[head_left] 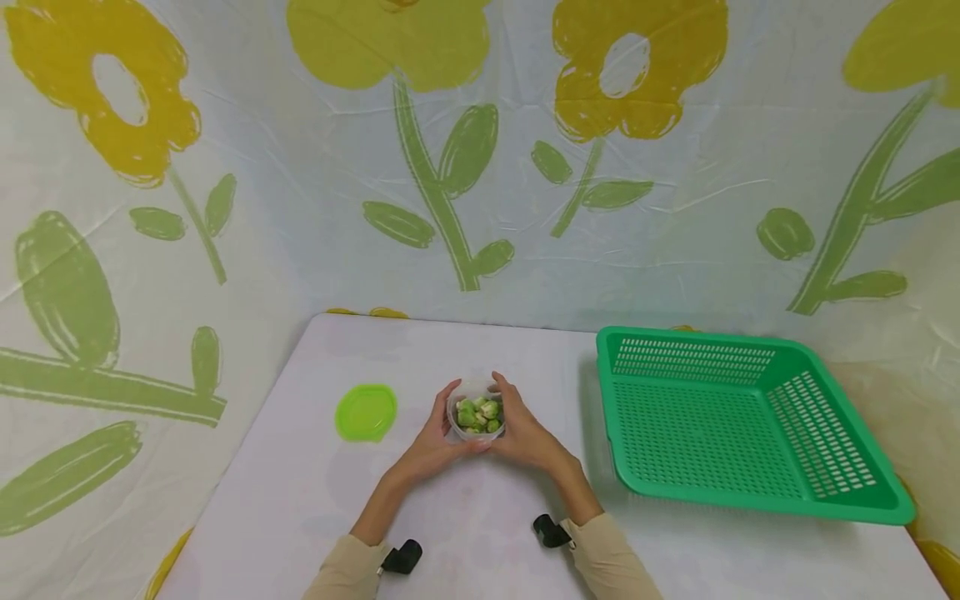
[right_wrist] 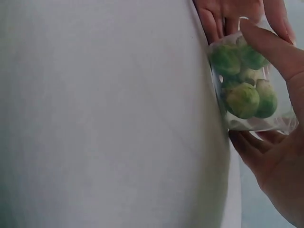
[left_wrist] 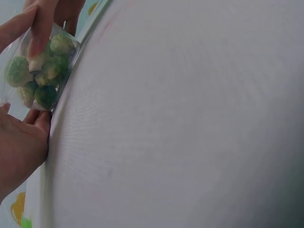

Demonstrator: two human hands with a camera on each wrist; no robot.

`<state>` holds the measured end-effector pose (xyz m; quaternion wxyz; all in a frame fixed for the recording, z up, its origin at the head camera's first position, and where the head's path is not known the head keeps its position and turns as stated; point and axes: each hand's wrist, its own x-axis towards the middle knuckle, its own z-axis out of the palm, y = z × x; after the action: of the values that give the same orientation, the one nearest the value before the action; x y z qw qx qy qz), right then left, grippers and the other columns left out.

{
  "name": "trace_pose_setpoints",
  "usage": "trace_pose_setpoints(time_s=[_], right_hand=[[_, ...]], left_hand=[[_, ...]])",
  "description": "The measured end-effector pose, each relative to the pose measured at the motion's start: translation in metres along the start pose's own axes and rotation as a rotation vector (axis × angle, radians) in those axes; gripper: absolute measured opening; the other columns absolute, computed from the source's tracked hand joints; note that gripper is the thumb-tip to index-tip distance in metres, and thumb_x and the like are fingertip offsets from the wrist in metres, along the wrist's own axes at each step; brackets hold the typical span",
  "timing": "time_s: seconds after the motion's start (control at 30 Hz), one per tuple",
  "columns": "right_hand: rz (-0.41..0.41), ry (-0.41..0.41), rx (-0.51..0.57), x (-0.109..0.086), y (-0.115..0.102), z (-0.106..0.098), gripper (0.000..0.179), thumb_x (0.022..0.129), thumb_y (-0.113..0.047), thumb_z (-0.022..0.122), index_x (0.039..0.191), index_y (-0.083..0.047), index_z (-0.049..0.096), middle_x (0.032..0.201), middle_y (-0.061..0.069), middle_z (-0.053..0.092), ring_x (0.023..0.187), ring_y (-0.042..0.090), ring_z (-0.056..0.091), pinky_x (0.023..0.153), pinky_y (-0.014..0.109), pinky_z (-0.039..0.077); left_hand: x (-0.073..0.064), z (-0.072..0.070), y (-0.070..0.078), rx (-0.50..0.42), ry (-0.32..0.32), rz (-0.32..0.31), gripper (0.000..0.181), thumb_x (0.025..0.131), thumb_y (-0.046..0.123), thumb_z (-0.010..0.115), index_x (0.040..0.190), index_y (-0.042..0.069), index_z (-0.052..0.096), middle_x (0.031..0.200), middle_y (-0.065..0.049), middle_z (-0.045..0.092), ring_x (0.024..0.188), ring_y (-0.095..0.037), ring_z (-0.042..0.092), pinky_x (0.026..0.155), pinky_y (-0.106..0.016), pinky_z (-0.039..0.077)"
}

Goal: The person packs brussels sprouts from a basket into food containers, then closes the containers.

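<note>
A small clear plastic container [head_left: 474,389] stands on the white table, its top uncovered, with several Brussels sprouts [head_left: 480,413] inside. My left hand [head_left: 441,440] grips its left side, fingers curved along the wall and thumb at the near side. From the right, my right hand [head_left: 523,432] holds the opposite side in the same way, and the two thumbs come close together in front. In the left wrist view, the sprouts [left_wrist: 53,71] show through the clear wall. The right wrist view shows the container's base [right_wrist: 247,124] down at the tabletop, between both hands.
Left of the hands, a bright green lid [head_left: 366,413] lies flat on the table. A large green perforated basket [head_left: 705,437] stands at the right, with nothing in it. Flower-patterned cloth [head_left: 525,275] hangs behind the table [head_left: 480,533] and at its sides.
</note>
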<state>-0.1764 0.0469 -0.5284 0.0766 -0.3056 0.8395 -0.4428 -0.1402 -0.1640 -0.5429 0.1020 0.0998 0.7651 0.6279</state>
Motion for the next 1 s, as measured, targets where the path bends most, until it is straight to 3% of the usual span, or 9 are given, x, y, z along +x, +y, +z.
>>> trace_pose_setpoints(time_s=[0.13,0.4,0.47,0.63,0.87,1.0], right_hand=[[0.011,0.041,-0.008,0.002,0.001,0.000,0.111,0.082,-0.021,0.090,0.158,0.007,0.015,0.144,0.031,0.044,0.135,0.044,0.046,0.110,0.058,0.041],[0.009,0.034,-0.036,0.004,-0.001,0.000,0.111,0.079,-0.024,0.091,0.157,0.006,0.018,0.142,0.029,0.047,0.131,0.041,0.052,0.107,0.057,0.044],[0.011,0.039,-0.055,0.004,-0.001,0.001,0.110,0.079,-0.025,0.091,0.157,0.006,0.019,0.142,0.028,0.048,0.130,0.039,0.052,0.108,0.055,0.044],[0.033,0.064,-0.052,0.004,-0.002,0.003,0.110,0.078,-0.029,0.092,0.156,0.003,0.022,0.140,0.024,0.050,0.127,0.036,0.054,0.107,0.054,0.045],[0.064,0.073,-0.032,0.004,0.001,0.004,0.110,0.076,-0.031,0.094,0.157,-0.002,0.025,0.139,0.019,0.053,0.126,0.033,0.056,0.106,0.054,0.045],[0.077,0.082,-0.034,0.004,0.001,0.004,0.109,0.074,-0.031,0.094,0.156,-0.004,0.027,0.138,0.018,0.055,0.125,0.034,0.056,0.105,0.054,0.046]], left_hand=[[0.002,0.000,-0.001,-0.011,-0.006,0.002,0.111,0.085,0.032,0.086,0.165,0.025,0.010,0.168,-0.014,0.020,0.154,-0.027,0.020,0.123,-0.056,0.022],[0.000,-0.005,-0.003,0.037,-0.007,0.002,0.110,0.087,0.032,0.084,0.166,0.022,0.008,0.170,-0.013,0.012,0.155,-0.033,0.017,0.122,-0.057,0.022],[-0.002,-0.007,-0.001,0.039,0.001,-0.008,0.107,0.090,0.031,0.082,0.166,0.021,0.008,0.169,-0.016,0.016,0.154,-0.035,0.022,0.122,-0.055,0.024],[-0.008,-0.016,0.004,0.016,0.086,-0.015,0.090,0.095,0.026,0.077,0.164,0.013,0.020,0.155,-0.021,0.040,0.142,-0.038,0.043,0.117,-0.054,0.034],[-0.020,-0.034,0.008,-0.007,0.230,0.003,0.073,0.097,0.020,0.075,0.157,0.007,0.037,0.145,-0.023,0.050,0.135,-0.038,0.051,0.113,-0.052,0.041],[-0.028,-0.045,0.012,-0.008,0.311,-0.010,0.064,0.098,0.018,0.074,0.153,0.005,0.044,0.141,-0.024,0.055,0.130,-0.036,0.055,0.109,-0.040,0.047]])
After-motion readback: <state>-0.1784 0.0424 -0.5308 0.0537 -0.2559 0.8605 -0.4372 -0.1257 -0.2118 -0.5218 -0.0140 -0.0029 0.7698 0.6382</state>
